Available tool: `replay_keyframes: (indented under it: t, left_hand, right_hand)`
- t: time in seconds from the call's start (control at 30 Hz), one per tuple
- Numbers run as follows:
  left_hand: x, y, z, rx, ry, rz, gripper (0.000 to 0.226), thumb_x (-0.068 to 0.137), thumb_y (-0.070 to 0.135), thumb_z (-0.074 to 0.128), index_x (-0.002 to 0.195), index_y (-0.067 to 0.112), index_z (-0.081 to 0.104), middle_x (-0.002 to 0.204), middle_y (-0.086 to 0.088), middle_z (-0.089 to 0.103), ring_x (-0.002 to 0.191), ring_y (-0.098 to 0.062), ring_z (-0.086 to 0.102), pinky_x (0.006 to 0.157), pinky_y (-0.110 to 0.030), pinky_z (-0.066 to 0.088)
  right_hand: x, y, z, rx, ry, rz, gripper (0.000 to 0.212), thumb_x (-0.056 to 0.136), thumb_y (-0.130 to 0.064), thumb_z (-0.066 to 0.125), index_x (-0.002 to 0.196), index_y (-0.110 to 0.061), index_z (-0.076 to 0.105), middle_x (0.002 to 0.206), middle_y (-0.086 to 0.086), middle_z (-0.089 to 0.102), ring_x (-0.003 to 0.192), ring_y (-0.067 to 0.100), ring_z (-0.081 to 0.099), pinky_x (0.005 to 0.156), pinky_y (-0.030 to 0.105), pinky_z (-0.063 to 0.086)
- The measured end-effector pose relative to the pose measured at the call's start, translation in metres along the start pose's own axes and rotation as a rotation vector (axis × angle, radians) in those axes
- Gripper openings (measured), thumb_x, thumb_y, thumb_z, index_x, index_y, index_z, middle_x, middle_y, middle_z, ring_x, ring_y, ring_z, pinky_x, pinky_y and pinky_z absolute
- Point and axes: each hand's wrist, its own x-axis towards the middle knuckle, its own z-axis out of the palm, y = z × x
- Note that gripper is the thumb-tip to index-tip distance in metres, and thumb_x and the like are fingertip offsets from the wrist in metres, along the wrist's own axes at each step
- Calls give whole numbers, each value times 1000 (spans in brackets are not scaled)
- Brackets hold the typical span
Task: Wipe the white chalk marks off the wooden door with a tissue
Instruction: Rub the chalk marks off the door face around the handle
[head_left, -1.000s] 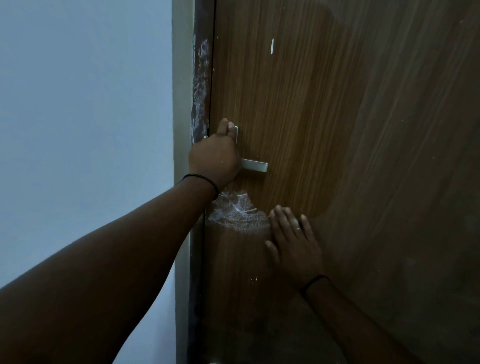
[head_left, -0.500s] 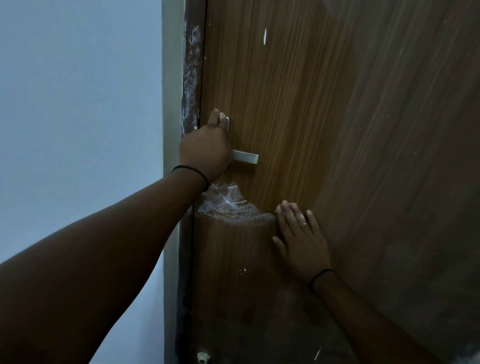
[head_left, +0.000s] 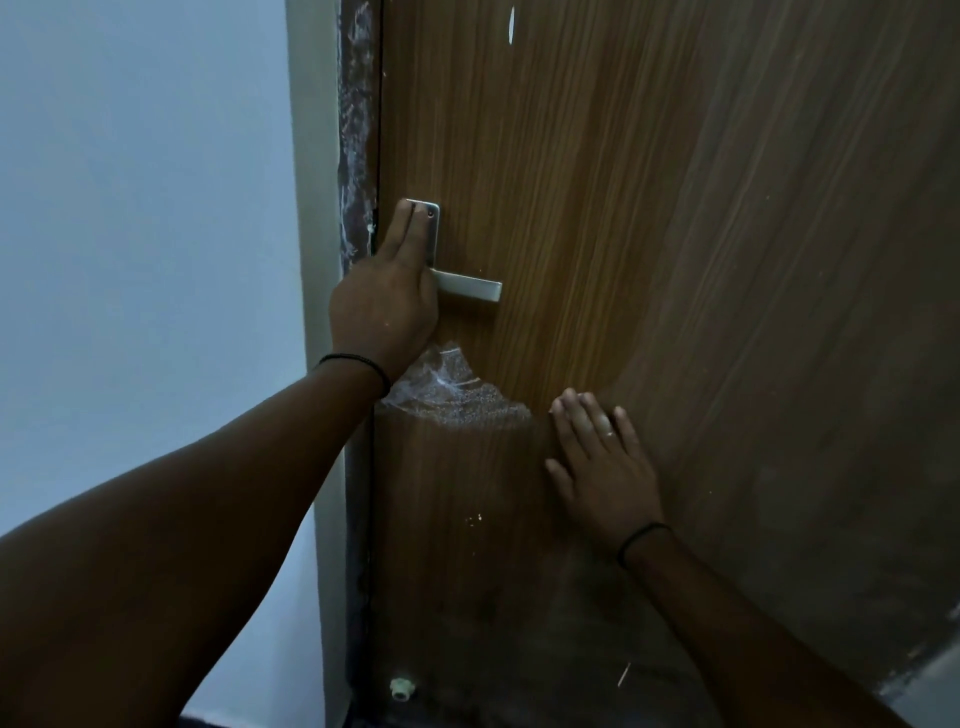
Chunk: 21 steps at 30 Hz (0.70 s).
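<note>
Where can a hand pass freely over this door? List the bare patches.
Bare wood: right of the handle and above the right hand; also below the chalk smear, left of that hand. Crowded: the left hand on the handle plate, chalk just beneath.
</note>
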Motion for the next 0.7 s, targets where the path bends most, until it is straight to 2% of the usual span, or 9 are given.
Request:
replay_keyframes:
  t: [0.13,0.23,0.33,0.43,0.53,0.57,0.63,0.7]
  left_hand:
    - [-20,2,5,11,2,209,52,98,30,38,146,10,41,156,-7,35,95,-27,61,67,-32,46]
    - [-41,3,12,-7,-10,199,56,96,27,43,148,10,37,158,-9,29,93,-24,57,63,-29,45]
    - [-69,-7,18,3,-53,169,61,94,28,43,151,10,31,161,-9,23,84,-19,50,60,-25,37]
    - [-104,-20,26,11,-151,196,62,91,26,44,149,8,34,159,-12,27,86,-22,54,60,-27,39]
    - [-143,-26,40,3,-297,241,69,84,19,65,147,7,39,154,-13,37,99,-31,61,64,-36,52]
    - [-156,-26,44,3,-350,240,73,80,19,71,146,7,41,152,-13,40,97,-32,63,62,-38,54]
    - [-179,-25,52,21,-436,209,77,76,23,77,145,9,44,150,-12,43,87,-30,63,58,-37,52]
    - [-195,-25,60,40,-522,143,77,80,28,73,148,13,39,154,-9,37,88,-28,62,60,-37,50]
  right_hand:
    - [24,-11,-13,84,48,124,73,99,-52,29,156,-12,9,164,7,5,151,21,1,122,45,7]
    - [27,-41,-6,139,26,73,74,98,-52,33,156,-12,9,164,6,3,151,20,-1,122,44,6]
    - [11,-38,8,88,-9,-9,73,99,-49,40,156,-14,12,164,3,4,151,19,2,122,43,7]
    - [7,-11,4,57,21,55,70,99,-48,37,156,-14,13,164,4,5,151,20,5,122,44,8]
    - [23,-2,-14,96,69,185,70,100,-52,26,156,-12,7,164,7,1,151,21,1,122,45,5]
    - [31,-7,-19,116,82,197,72,100,-54,24,156,-12,5,164,7,0,151,21,-1,122,44,4]
    - [42,-23,-22,144,76,158,74,100,-57,23,156,-12,4,164,7,-3,151,21,-5,122,44,1]
    - [42,-42,-16,138,22,42,74,99,-57,25,156,-14,3,164,5,-4,151,20,-7,122,44,1]
